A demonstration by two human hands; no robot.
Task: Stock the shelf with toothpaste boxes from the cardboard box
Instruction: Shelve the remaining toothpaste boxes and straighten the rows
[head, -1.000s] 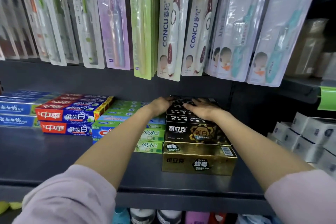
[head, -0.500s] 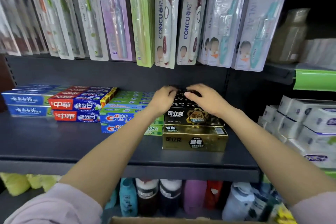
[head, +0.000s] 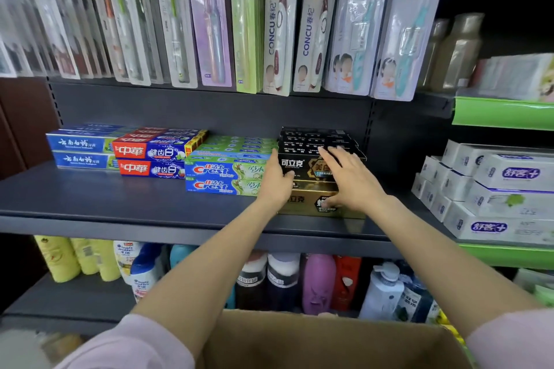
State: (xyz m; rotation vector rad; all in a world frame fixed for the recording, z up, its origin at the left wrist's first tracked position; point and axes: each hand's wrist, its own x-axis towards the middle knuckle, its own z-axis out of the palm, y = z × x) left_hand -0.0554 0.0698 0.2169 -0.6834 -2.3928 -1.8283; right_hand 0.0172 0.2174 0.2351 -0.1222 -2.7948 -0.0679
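A stack of black toothpaste boxes (head: 311, 141) sits on gold toothpaste boxes (head: 302, 204) on the dark shelf (head: 120, 201). My left hand (head: 277, 181) rests against the left end of the stack, thumb on the front black box. My right hand (head: 349, 180) lies over the stack's front with its fingers spread, fingertips on the top boxes and thumb at the gold box. The cardboard box (head: 326, 338) shows at the bottom edge; its contents are hidden.
Green Crest boxes (head: 221, 178), red boxes (head: 150, 156) and blue boxes (head: 81, 151) line the shelf to the left. White boxes (head: 491, 189) fill the right shelf. Toothbrush packs (head: 278, 21) hang above. Bottles (head: 317, 281) stand on the shelf below.
Both hands have drawn back from the rear of the black stack to its front. The view has pulled back and tilted down, bringing the cardboard box into sight.
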